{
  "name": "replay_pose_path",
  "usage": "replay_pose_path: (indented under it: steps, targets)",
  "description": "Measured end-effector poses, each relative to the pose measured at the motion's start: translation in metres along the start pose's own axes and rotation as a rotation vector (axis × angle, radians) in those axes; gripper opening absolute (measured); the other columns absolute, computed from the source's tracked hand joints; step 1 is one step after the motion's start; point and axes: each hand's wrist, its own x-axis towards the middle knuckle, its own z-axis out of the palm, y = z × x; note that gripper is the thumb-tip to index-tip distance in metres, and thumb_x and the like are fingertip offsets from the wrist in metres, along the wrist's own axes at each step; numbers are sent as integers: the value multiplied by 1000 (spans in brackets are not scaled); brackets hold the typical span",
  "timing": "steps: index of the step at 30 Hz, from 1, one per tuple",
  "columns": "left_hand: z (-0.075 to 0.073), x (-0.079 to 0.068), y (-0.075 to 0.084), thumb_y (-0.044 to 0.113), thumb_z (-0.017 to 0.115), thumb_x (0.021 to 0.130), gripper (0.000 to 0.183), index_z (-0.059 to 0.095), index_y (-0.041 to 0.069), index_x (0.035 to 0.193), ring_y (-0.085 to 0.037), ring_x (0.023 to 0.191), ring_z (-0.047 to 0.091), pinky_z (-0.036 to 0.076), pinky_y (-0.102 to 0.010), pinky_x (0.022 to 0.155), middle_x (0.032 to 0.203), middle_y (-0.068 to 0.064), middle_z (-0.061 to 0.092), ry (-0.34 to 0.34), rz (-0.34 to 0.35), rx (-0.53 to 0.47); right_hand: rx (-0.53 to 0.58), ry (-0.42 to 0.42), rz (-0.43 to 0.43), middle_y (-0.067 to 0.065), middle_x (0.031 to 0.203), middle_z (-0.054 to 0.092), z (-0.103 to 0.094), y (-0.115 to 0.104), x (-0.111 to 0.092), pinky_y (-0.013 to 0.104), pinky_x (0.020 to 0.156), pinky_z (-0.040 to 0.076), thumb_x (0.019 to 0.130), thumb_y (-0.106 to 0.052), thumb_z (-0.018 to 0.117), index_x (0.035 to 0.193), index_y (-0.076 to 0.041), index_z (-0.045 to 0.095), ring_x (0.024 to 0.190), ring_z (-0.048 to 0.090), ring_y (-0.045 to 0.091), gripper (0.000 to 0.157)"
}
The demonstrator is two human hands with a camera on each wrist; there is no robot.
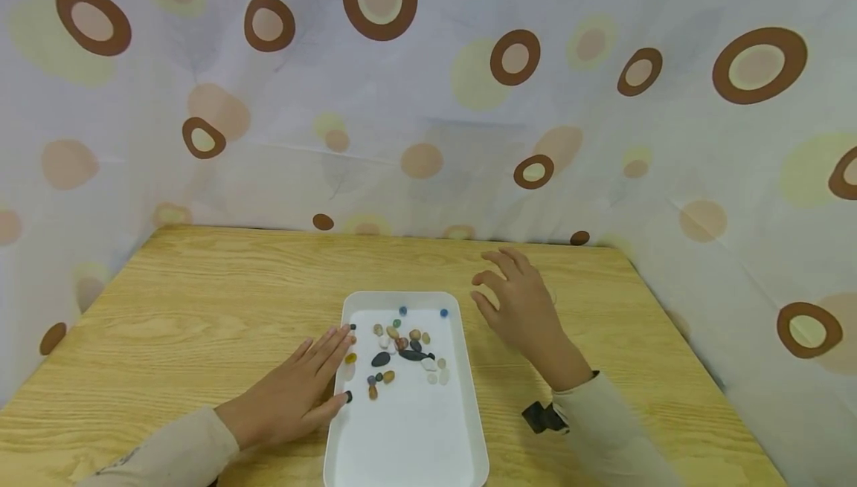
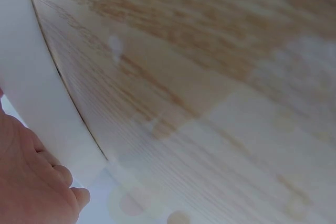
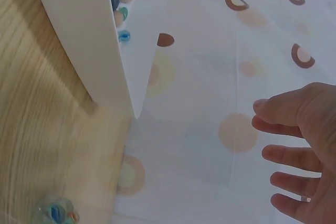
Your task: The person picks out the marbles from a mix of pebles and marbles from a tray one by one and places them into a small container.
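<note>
A white rectangular tray (image 1: 408, 446) stands on the table, with several small stones and marbles spread over its far half. Among them are a dark oval stone (image 1: 381, 359), a long dark stone (image 1: 413, 355) and a blue marble (image 1: 444, 313) by the right wall. My left hand (image 1: 294, 390) rests over the tray's left rim, fingers extended, with small stones by its fingertips. Right of the tray, my right hand (image 1: 525, 316) is raised above the table, fingers apart and loosely bent. Nothing shows between its fingers in the right wrist view.
In the right wrist view, a clear round container (image 3: 42, 211) with marbles inside stands on the table beyond the tray; in the head view my right hand mostly hides it. A patterned cloth (image 1: 428, 100) hangs behind the wood-grain table (image 1: 221, 301) and along both sides.
</note>
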Motion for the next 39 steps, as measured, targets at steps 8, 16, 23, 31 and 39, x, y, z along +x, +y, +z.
replay_pose_path:
  steps: [8,16,23,31,39]
  targets:
    - [1,-1,-1,41,43,101,70,18,1,152,-31,146,15,19,-54,114,160,-13,14,20,13,10,-22,-241,30,12,131,56,29,-18,5,51,94,47,83,-24,77,94,-14,74,127,45,34,15]
    - [4,0,-2,43,43,100,71,17,2,153,-28,147,13,14,-50,117,160,-11,14,20,7,11,-32,-469,110,14,137,51,57,-17,3,54,97,45,85,-28,74,104,-16,73,130,41,38,23]
    - [5,0,-1,44,43,100,72,17,3,153,-27,147,13,18,-53,115,160,-10,13,19,4,16,-31,-482,163,15,133,55,74,-14,2,55,96,45,83,-23,76,102,-15,74,128,43,40,20]
    - [2,1,-1,42,43,100,71,18,1,152,-30,146,15,19,-54,115,160,-13,13,16,13,15,-29,-498,196,15,131,57,84,-12,2,57,94,46,82,-18,76,93,-15,75,126,46,41,11]
    - [2,1,-1,43,43,100,71,19,1,152,-31,146,15,19,-53,115,160,-13,13,18,10,15,-43,-517,217,15,129,59,85,-15,5,57,94,46,82,-18,76,83,-14,75,124,48,41,4]
